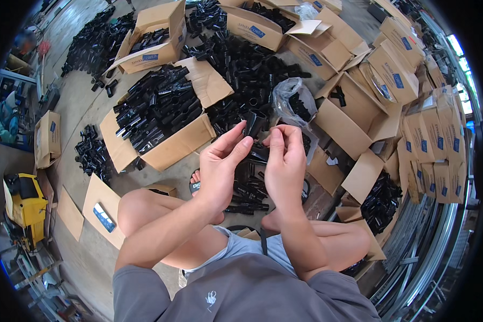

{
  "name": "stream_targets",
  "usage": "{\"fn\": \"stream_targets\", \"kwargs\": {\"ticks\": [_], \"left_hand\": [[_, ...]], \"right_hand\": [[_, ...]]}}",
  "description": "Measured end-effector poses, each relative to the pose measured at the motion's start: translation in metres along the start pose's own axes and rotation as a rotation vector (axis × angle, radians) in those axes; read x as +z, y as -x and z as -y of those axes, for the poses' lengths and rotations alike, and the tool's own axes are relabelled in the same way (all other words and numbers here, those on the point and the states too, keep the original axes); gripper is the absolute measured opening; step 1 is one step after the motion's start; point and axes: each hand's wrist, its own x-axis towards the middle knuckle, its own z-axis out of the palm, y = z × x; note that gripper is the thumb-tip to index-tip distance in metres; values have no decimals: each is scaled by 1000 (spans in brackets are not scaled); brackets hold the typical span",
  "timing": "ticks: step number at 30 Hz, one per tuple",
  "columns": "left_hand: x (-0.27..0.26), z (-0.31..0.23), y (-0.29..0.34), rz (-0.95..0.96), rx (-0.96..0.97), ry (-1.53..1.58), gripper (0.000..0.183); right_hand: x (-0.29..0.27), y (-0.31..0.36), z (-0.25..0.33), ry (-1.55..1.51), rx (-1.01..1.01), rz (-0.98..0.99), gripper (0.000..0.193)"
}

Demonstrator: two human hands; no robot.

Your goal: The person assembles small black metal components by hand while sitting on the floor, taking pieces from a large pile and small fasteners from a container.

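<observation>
In front of me, my left hand [220, 166] grips a short, glossy black tube piece [255, 123] between thumb and fingers, its open end facing up. Close by on the right, my right hand [285, 166] is closed in a pinch; what its fingertips hold, if anything, is too small to make out. Below the hands, more black pieces [249, 193] lie on the floor between my legs. Left of them stands an open cardboard box [180, 146] heaped with similar black tubes [158, 107].
A clear plastic bag [287, 96] with black parts lies beyond my right hand. Open cartons [344, 129] and stacked flattened boxes [434, 137] line the right. A phone [104, 217] rests on cardboard at left, near a yellow machine [32, 206]. Metal profiles [413, 268] lie lower right.
</observation>
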Motion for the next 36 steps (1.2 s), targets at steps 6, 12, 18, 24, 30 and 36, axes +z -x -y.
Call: {"fn": "stream_targets", "kwargs": {"ticks": [6, 12, 18, 24, 30, 36], "left_hand": [[-4, 1, -5, 1, 9, 40, 46], [-3, 0, -1, -31, 49, 3, 45], [-2, 1, 1, -24, 124, -42, 45], [-1, 0, 0, -21, 141, -38, 45], [-3, 0, 0, -34, 142, -22, 45], [-4, 0, -1, -41, 153, -52, 45]], "right_hand": [[-17, -2, -1, -177, -103, 33, 22], [-15, -3, 2, -170, -18, 121, 22], [-4, -5, -9, -316, 23, 146, 16], [3, -4, -6, -331, 3, 104, 15], [3, 0, -3, -301, -21, 121, 17], [2, -3, -8, -237, -9, 125, 18]]}}
